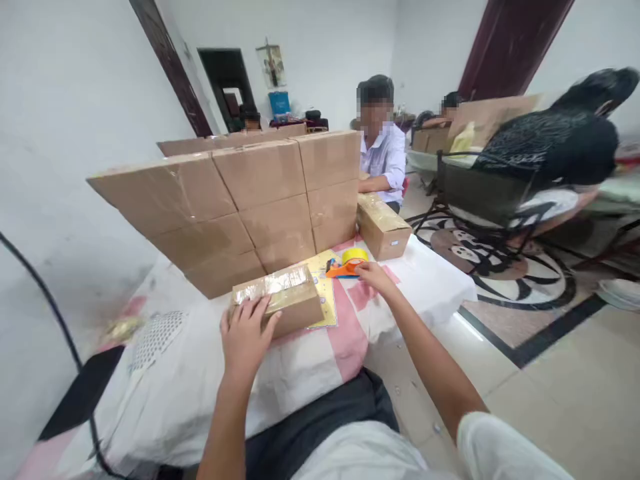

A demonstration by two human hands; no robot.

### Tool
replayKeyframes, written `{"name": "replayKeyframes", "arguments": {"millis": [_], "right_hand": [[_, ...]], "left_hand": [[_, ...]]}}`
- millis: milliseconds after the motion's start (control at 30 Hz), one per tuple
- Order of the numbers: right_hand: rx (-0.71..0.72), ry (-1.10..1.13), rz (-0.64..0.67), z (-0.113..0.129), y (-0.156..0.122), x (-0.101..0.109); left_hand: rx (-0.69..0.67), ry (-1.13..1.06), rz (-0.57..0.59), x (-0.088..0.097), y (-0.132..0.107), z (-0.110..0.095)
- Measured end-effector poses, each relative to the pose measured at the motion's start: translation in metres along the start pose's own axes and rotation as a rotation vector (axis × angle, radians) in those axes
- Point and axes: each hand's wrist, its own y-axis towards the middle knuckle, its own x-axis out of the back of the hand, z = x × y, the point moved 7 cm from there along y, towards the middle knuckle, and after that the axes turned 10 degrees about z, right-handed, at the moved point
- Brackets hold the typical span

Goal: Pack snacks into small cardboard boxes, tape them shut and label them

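A cardboard box (pixel 295 310) with shiny clear tape along its top lies on the table in front of me. My left hand (pixel 249 327) rests on its near left end, fingers spread over the top and nothing gripped. To the right of the box, an orange tape dispenser (pixel 345 269) with a yellow roll of tape (pixel 355 255) is at the table surface. My right hand (pixel 373 275) has its fingers closed on the dispenser's right end. Partly under the box is a yellow printed sheet (pixel 329 300).
Stacked cardboard boxes (pixel 275 173) form a wall behind the work area. Another taped box (pixel 393 240) stands at the right. A person in a light shirt (pixel 393 157) sits opposite; a person in black (pixel 550 143) sits further right. A black cable (pixel 60 320) hangs at left.
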Motion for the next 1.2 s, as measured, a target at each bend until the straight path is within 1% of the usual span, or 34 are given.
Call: {"name": "replayKeyframes", "arguments": {"millis": [133,267,400,533,600,667,733,800,867,933,967,1000,1033,1100,1133,1200], "right_hand": [[0.045,0.014,-0.085,-0.001,0.003,-0.027],[0.087,0.02,-0.254,0.004,0.014,-0.039],[0.096,0.061,-0.35,0.009,0.034,-0.04],[0.094,0.089,-0.431,0.01,0.049,-0.028],[0.114,0.122,-0.445,0.011,0.049,-0.023],[0.154,0.17,-0.415,0.014,0.042,-0.023],[0.208,0.226,-0.353,0.021,0.027,-0.028],[0.264,0.283,-0.29,0.03,0.006,-0.036],[0.309,0.376,-0.226,0.04,-0.019,-0.045],[0.346,0.495,-0.14,0.051,-0.044,-0.054],[0.362,0.531,-0.094,0.057,-0.055,-0.059],[0.377,0.551,-0.052,0.063,-0.066,-0.063],[0.393,0.55,-0.019,0.068,-0.076,-0.065],[0.431,0.525,0.017,0.078,-0.091,-0.068],[0.453,0.504,0.022,0.082,-0.096,-0.068],[0.497,0.455,0.022,0.088,-0.102,-0.068]], "left_hand": [[0.001,-0.011,-0.013,-0.001,0.0,0.001],[0.01,-0.037,-0.029,0.0,-0.001,0.001],[0.014,-0.051,-0.009,0.001,-0.002,0.0],[0.035,-0.066,0.051,0.0,0.002,0.002],[0.044,-0.075,0.092,0.0,0.004,0.003],[0.05,-0.082,0.129,0.001,0.007,0.004],[0.06,-0.087,0.155,0.002,0.009,0.004],[0.083,-0.084,0.14,0.006,0.011,0.001],[0.091,-0.111,0.059,0.014,0.013,-0.01],[0.048,-0.211,-0.056,0.021,0.014,-0.031],[0.005,-0.284,-0.089,0.023,0.014,-0.044],[-0.049,-0.358,-0.09,0.022,0.015,-0.059],[-0.102,-0.42,-0.065,0.02,0.015,-0.074],[-0.179,-0.487,0.019,0.011,0.015,-0.099],[-0.194,-0.501,0.051,0.007,0.014,-0.108],[-0.184,-0.521,0.061,0.002,0.011,-0.116]]}}
